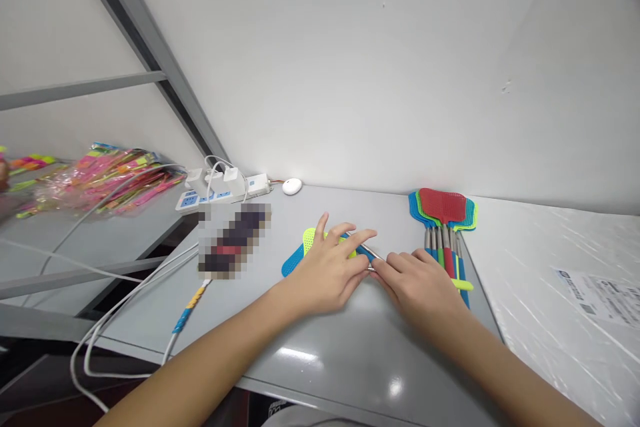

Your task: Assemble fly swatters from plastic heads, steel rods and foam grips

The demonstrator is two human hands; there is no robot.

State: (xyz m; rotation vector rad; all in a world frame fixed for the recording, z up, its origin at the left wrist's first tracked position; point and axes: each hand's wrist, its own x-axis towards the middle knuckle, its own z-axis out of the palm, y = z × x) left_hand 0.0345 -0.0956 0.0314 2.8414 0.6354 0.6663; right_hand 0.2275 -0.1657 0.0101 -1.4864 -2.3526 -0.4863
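My left hand (333, 270) lies over a yellow-green fly swatter (309, 238) with a perforated head. Its thumb and forefinger pinch near the thin metal shaft, while the other fingers fan out. A blue fly swatter (292, 261) lies partly under the green one. My right hand (420, 280) is closed around the metal shaft, its fingertips close to my left thumb. The handle end is hidden under my right hand. Just beyond it lies a stack of fly swatters (444, 205) with red, green and blue heads, their handles toward me.
A power strip (220, 197) with white plugs stands at the back left, beside a round white device (292, 187). A blurred-out item (235, 240) with a cable lies left on the grey table (350, 353). Bagged colourful goods (120, 180) fill the left shelf; a plastic-wrapped package (560, 247) lies right.
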